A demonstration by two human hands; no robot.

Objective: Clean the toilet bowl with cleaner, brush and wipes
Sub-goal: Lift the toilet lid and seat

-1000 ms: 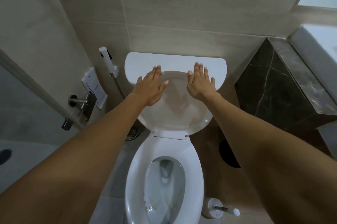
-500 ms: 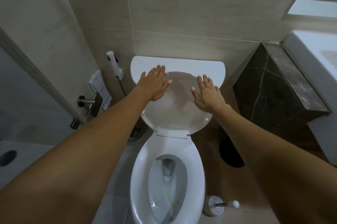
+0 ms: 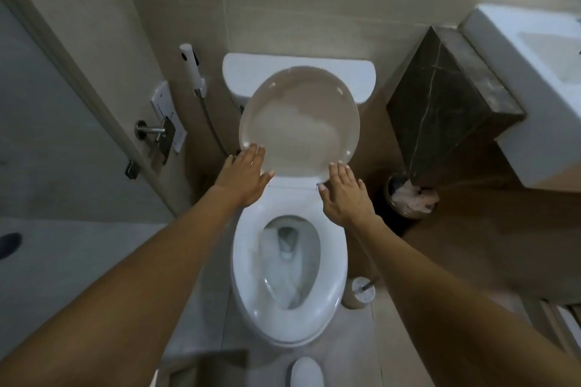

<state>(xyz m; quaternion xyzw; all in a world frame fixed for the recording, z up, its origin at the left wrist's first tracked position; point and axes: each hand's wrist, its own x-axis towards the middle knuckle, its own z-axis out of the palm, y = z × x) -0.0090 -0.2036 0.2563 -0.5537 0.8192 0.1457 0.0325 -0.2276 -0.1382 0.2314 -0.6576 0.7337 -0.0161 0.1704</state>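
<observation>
A white toilet stands in the middle, its lid (image 3: 298,122) raised against the cistern (image 3: 298,72) and its seat (image 3: 248,276) down around the bowl (image 3: 289,257), which holds water. My left hand (image 3: 243,177) hovers flat by the lid's lower left edge, fingers straight. My right hand (image 3: 344,193) is spread near the hinge at the lid's lower right, holding nothing. A toilet brush in its holder (image 3: 358,292) stands on the floor right of the bowl. A white rounded cap (image 3: 305,371), perhaps a bottle, shows at the bottom edge.
A bidet sprayer (image 3: 191,67) hangs on the wall left of the cistern, above a metal paper holder (image 3: 155,133). A bin with crumpled paper (image 3: 412,198) sits under a dark marble block (image 3: 446,109). The white sink (image 3: 534,87) is at the right.
Both hands have drawn back from the upper part of the raised lid down to its lower edge near the hinge. The view has pulled back and shows more floor.
</observation>
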